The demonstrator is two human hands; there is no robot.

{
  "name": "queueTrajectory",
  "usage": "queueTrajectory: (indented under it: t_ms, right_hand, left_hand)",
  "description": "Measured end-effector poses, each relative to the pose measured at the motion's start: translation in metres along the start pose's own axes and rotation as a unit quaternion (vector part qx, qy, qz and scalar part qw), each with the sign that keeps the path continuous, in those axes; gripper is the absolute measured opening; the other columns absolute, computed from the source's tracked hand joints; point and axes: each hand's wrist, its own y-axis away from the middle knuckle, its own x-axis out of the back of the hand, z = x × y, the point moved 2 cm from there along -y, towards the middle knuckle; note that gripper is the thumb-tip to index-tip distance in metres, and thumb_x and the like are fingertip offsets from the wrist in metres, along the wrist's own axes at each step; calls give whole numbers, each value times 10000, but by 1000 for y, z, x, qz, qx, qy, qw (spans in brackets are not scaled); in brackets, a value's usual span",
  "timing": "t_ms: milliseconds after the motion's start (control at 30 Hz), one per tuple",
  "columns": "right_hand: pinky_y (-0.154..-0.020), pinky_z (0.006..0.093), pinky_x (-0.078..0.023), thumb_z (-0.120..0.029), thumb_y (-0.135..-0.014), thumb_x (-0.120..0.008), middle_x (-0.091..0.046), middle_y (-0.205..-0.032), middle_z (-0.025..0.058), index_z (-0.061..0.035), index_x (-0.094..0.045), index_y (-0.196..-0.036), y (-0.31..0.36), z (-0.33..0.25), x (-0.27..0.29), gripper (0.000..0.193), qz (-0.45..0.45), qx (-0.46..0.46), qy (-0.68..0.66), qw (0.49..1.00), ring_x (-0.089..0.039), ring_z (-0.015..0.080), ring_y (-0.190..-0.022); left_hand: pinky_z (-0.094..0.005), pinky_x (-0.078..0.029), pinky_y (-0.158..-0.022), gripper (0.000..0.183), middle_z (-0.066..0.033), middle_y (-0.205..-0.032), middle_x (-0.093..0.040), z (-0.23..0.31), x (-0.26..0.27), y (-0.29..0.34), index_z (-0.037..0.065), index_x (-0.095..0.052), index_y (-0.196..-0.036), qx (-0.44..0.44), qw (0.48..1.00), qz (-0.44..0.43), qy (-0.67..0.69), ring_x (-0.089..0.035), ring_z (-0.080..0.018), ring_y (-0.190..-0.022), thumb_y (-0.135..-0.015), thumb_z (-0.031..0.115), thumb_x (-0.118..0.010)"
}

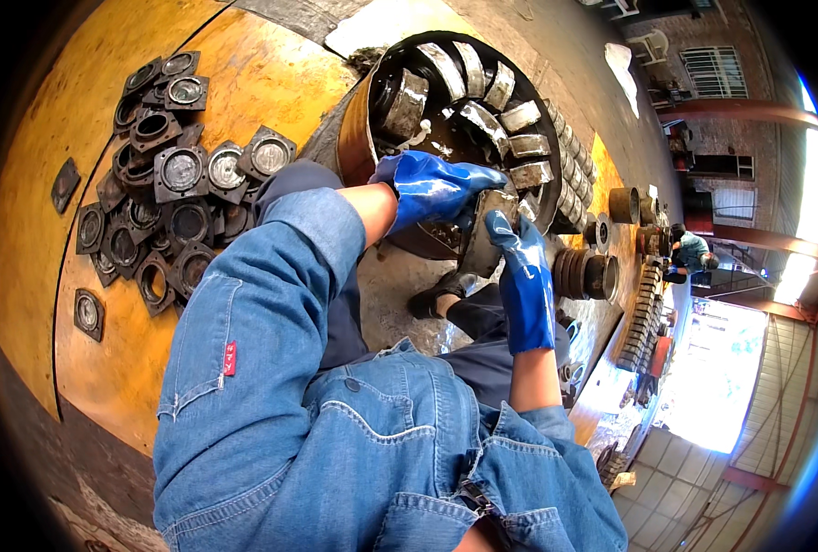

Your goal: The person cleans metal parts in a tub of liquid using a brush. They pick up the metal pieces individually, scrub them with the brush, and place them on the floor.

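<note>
Both hands wear shiny blue rubber gloves. My left hand [436,189] reaches across the near rim of a round metal tub [358,133], its fingers closed on the upper end of a thick, curved grey metal block [484,241]. From below, my right hand [525,281] grips the same block, its thumb against the side. The block is tilted over the tub's near right edge, and the gloves cover part of it. Inside the tub, similar curved metal blocks [528,145] stand around the wall, above a dark, wet-looking bottom.
Square metal flanges [181,170] with round centres lie heaped on the yellow boards [252,60] at left. Stacked curved blocks [572,170] adjoin the tub's right side. Ribbed metal cylinders [585,274] and a long row of parts [643,317] stand farther right, near another person [691,253].
</note>
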Motion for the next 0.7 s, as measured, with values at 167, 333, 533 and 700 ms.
queueTrajectory:
  t_ms: [167,333,533,700]
  right_hand:
    - [-996,317,-434,-516,-957,-726,-661,-1181,109,76,-583,-1360,-4,-3,-5,730,-10,-16,-8,1000,-562,199,-1059]
    - [-1027,320,-428,-495,-957,-734,-659,-1220,120,81,-568,-1381,-6,3,0,735,10,-28,38,999,-570,203,-1101]
    - [-1024,320,-432,-485,-941,-748,-659,-1226,128,88,-563,-1386,-11,9,-2,749,-17,-24,3,1000,-571,200,-1107]
    - [-1043,330,-432,-501,-936,-745,-655,-1255,149,95,-546,-1409,-1,-18,-4,786,-42,-35,9,998,-572,217,-1151]
  left_hand:
    - [-248,-518,-677,466,-40,-1093,-730,-25,14,-18,127,-604,-1453,-22,998,-24,55,-639,-102,-779,-1073,393,-553]
    - [-255,-522,-669,473,-49,-1036,-724,-8,8,-5,115,-609,-1440,7,996,-19,88,-641,-115,-764,-1075,410,-552]
    - [-257,-528,-675,460,-53,-1035,-724,0,8,4,121,-607,-1436,21,997,-13,69,-646,-119,-770,-1075,402,-553]
    - [-257,-518,-654,396,-31,-1040,-731,-4,5,-1,127,-634,-1365,32,982,-35,181,-650,-110,-765,-1078,388,-553]
